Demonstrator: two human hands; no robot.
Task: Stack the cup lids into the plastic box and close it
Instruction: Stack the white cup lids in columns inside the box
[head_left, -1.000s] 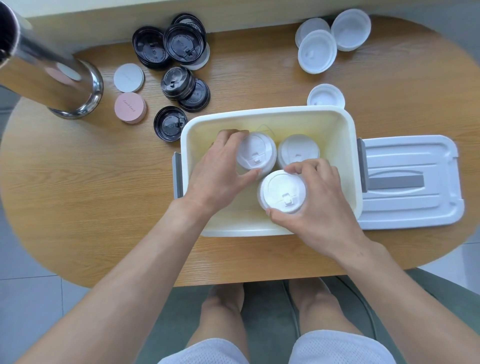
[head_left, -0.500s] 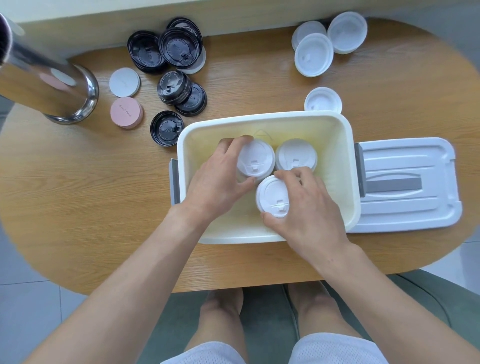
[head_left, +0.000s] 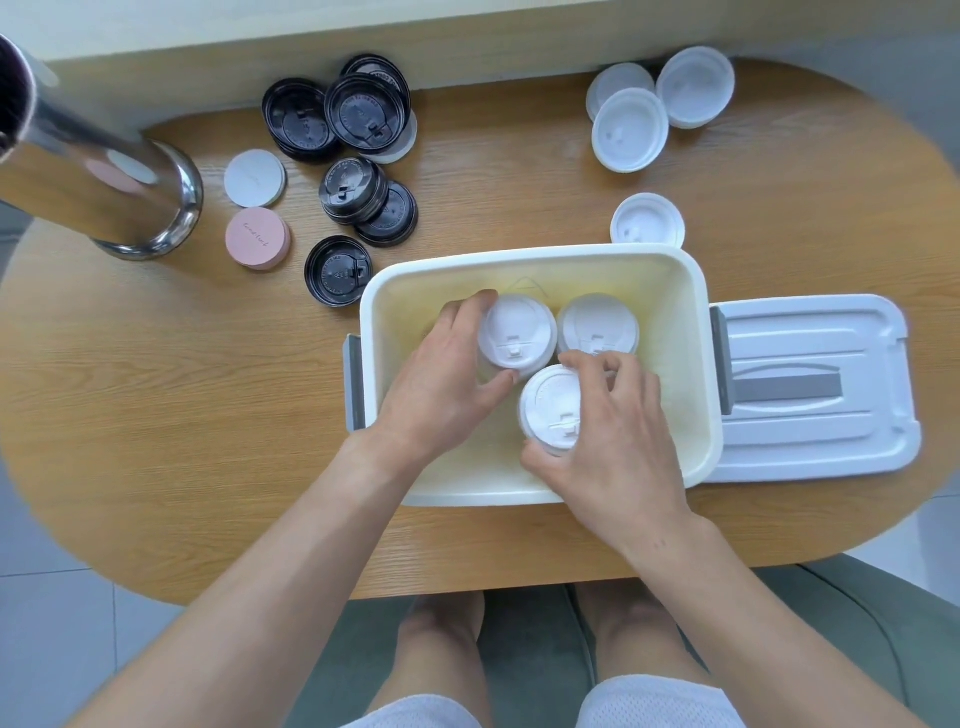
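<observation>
An open cream plastic box (head_left: 696, 332) sits at the table's middle with three stacks of white cup lids inside. My left hand (head_left: 447, 384) grips the left stack (head_left: 517, 332) from its left side. My right hand (head_left: 608, 447) wraps the front stack (head_left: 548, 405), thumb below and fingers over its right edge. The third stack (head_left: 597, 325) stands free behind it. The box's white lid (head_left: 810, 395) with a grey handle lies flat to the right of the box.
Several black lids (head_left: 358, 150) lie at the back left, with a white disc (head_left: 254, 178) and a pink disc (head_left: 257, 238). Loose white lids (head_left: 660, 109) lie at the back right, one (head_left: 647, 221) just behind the box. A steel cylinder (head_left: 104, 171) stands far left.
My right hand has slid the front stack slightly left and back toward the other two stacks. My left hand has kept its hold on the left stack.
</observation>
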